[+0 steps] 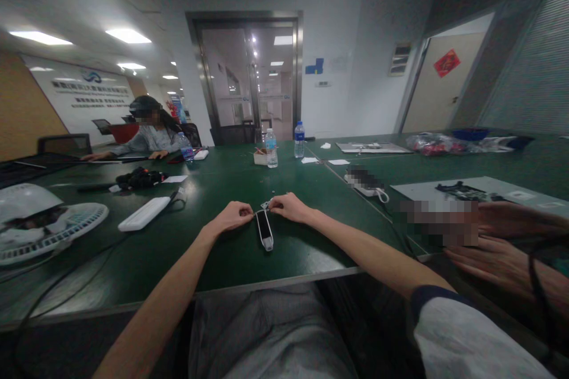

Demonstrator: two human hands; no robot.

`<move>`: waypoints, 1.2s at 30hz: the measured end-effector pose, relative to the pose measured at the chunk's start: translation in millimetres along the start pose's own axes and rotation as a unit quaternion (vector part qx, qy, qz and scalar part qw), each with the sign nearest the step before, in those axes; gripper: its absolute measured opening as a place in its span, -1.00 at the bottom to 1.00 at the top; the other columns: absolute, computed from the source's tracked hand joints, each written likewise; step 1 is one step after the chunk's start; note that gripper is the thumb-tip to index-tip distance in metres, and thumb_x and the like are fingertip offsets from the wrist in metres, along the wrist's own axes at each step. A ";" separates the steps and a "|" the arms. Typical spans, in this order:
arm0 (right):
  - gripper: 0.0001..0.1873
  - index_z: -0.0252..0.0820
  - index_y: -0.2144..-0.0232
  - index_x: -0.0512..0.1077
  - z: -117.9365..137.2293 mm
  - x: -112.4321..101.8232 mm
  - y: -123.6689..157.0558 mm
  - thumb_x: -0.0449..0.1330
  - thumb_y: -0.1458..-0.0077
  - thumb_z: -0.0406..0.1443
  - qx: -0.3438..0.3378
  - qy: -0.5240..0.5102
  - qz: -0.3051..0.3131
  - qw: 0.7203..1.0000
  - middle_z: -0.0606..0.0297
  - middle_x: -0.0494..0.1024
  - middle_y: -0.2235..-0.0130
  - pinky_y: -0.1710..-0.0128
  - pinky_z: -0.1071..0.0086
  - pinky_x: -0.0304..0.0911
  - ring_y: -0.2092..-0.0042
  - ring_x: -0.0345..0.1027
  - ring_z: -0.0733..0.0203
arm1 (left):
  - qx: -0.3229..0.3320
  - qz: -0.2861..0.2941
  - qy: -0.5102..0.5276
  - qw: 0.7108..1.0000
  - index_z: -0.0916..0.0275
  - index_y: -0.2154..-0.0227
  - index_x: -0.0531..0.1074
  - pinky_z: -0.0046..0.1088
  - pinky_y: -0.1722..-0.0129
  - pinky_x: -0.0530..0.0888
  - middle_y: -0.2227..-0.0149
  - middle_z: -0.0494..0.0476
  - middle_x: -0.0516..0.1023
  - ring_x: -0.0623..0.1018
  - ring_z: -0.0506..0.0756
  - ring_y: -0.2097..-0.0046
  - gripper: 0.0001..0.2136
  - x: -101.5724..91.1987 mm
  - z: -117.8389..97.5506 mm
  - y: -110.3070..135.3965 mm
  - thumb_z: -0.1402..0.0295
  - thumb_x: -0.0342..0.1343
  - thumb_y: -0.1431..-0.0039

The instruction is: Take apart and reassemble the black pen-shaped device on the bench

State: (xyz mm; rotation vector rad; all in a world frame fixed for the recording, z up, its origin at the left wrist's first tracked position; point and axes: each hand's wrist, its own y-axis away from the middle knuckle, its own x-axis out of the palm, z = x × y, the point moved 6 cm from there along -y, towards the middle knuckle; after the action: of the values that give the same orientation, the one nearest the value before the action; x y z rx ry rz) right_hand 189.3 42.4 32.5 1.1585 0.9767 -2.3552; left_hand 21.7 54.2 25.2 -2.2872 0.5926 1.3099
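Box (pixel 260 160) of brownish bits (pixel 262 151), bottle (pixel 271 152) alongside, both hands' fingers (pixel 280 198) at slim device (pixel 264 230) (grasp unclear)

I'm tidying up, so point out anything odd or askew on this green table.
Mild untidiness, it seems: loose white papers lie scattered near the dark-blue-labelled bottle, and crumpled clear plastic is heaped toward the far right. I see no spill.

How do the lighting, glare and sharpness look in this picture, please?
In the head view, the ceiling lights at upper left burn nearly white; the green table carries a pale sheen at lower left; blocky pixelation masks a patch beside a co-worker's hands; detail is too soft to show exactly what the left hand and right hand pinch at the slim device.
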 end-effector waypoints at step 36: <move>-0.82 -0.21 0.32 0.53 -20.9 3.6 -2.5 0.25 0.06 -0.30 0.067 -0.086 0.000 0.994 0.30 0.57 0.36 0.30 0.45 0.24 0.34 0.40 0.30 | 0.011 -0.008 0.006 1.000 0.31 0.43 0.50 -0.52 0.42 0.29 0.47 0.07 0.47 0.41 0.02 0.42 -0.74 1.3 3.9 -1.9 0.22 0.00 -0.02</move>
State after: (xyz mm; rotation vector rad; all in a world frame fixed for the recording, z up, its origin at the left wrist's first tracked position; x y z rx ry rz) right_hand 197.4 59.0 21.7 0.9802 0.7716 -2.5044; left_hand 20.6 57.7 22.6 -2.2796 0.5892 1.2764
